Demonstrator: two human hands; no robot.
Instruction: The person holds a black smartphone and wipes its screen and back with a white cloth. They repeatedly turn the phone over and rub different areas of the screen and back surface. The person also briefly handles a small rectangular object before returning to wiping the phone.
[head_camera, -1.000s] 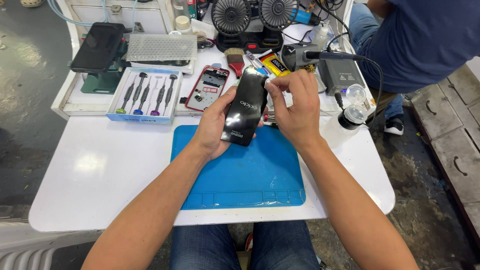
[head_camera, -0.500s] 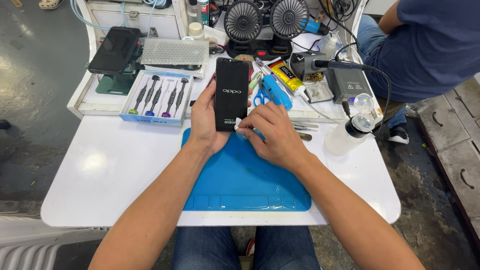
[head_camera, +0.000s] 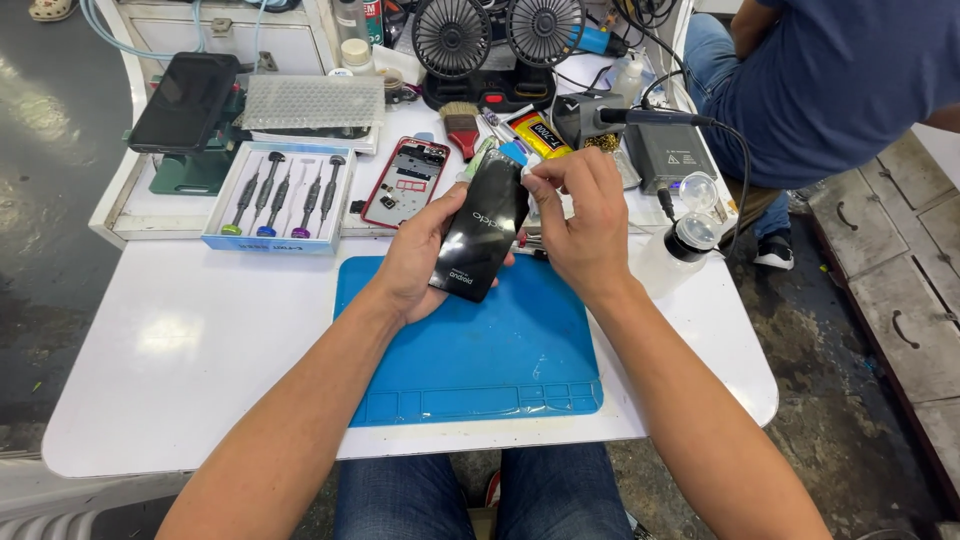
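My left hand (head_camera: 415, 262) cradles a black smartphone (head_camera: 483, 228) from underneath, its lit screen facing up and tilted to the right, above the far edge of a blue work mat (head_camera: 470, 370). My right hand (head_camera: 585, 222) pinches the phone's top right corner, where a small blue tab (head_camera: 514, 153) sticks out. The fingertips hide that corner.
A white table (head_camera: 190, 350) carries a screwdriver set in a box (head_camera: 280, 195), an opened red phone frame (head_camera: 405, 180), a brush (head_camera: 461, 128), a yellow glue tube (head_camera: 538, 134), twin fans (head_camera: 495, 35), a grey power unit (head_camera: 667, 152) and a clear bottle (head_camera: 672, 255). Another person in blue (head_camera: 830, 80) sits at the right.
The phone has tilted from upright to leaning right. My right hand moved from the phone's lower edge up to its top right corner.
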